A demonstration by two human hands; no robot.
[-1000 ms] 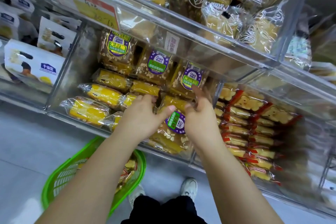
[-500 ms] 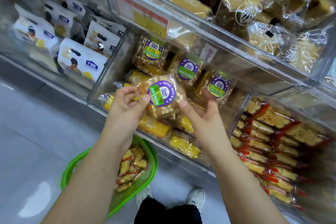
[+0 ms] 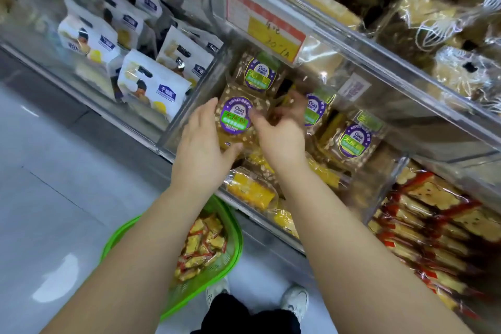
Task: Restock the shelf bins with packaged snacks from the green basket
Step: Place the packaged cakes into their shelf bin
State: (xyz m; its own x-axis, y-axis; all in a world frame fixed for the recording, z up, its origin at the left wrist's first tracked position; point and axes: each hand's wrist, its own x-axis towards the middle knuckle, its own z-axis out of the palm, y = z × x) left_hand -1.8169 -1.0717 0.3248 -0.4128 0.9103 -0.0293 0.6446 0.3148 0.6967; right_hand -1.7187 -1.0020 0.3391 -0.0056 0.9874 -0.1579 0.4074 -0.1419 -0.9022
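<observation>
A clear-wrapped nut snack pack with a round purple and green label (image 3: 235, 116) is upright at the back left of the middle clear shelf bin (image 3: 189, 116). My left hand (image 3: 202, 144) grips its left edge, thumb under the bottom. My right hand (image 3: 282, 133) pinches its right edge, fingers reaching deeper into the bin. Similar labelled packs (image 3: 352, 138) stand beside and behind it, yellow cake packs (image 3: 252, 192) lie in front. The green basket (image 3: 230, 247) sits on the floor below my arms, holding several red and yellow snack packets (image 3: 200, 249).
White pouch packs (image 3: 151, 89) fill the bin to the left. Red-edged cracker packs (image 3: 433, 225) fill the bin to the right. An upper shelf with a red and yellow price tag (image 3: 267, 32) overhangs the bin. My shoes (image 3: 295, 298) stand on the grey floor.
Both hands lifted the labelled pack from the bin's front and carried it up and back to the rear left corner. The camera view swung to the left.
</observation>
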